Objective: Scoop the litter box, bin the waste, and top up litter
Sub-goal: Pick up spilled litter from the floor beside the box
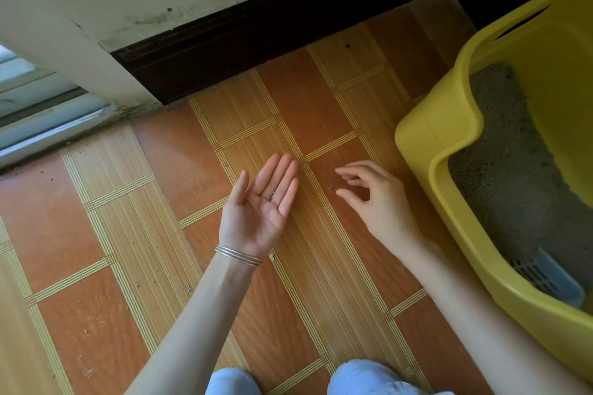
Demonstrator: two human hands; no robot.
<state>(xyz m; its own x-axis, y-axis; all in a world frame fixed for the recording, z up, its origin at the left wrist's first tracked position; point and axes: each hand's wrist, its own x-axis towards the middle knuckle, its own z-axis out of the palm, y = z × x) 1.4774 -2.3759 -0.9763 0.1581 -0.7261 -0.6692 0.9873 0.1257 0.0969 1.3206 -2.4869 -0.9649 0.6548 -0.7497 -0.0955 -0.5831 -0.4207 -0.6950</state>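
A yellow litter box (pixel 449 125) stands on the floor at the right, filled with grey litter (pixel 510 176). A blue slotted scoop (pixel 548 276) lies in its near corner. My left hand (pixel 263 205) is held palm up above the floor, fingers flat, with a few litter grains (pixel 269 196) resting on the palm. My right hand (pixel 375 196) hovers low over the tiles beside the box, thumb and fingers apart around a small cluster of spilled grains (pixel 330 187) on the floor.
The floor is orange and yellow patterned tile (pixel 128 234) with scattered crumbs and grains at the left. A dark wooden skirting (pixel 256 42) runs under a white wall at the back. A window track (pixel 48 112) is at the left. My knees (pixel 362 375) are at the bottom.
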